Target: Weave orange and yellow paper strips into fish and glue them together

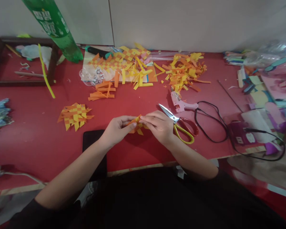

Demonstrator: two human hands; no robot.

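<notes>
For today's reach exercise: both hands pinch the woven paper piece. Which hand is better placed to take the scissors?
Probably the right hand: the scissors lie right beside it, almost touching. The left hand sits across the woven paper piece and would have to cross over both.

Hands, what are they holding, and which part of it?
Both hold a small orange-and-yellow woven paper piece: the left hand pinches its left end, the right hand its right end.

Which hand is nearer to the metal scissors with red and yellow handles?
Right. The right hand lies just beside the scissors; the left hand sits beyond the orange-and-yellow woven paper piece both hold.
</notes>
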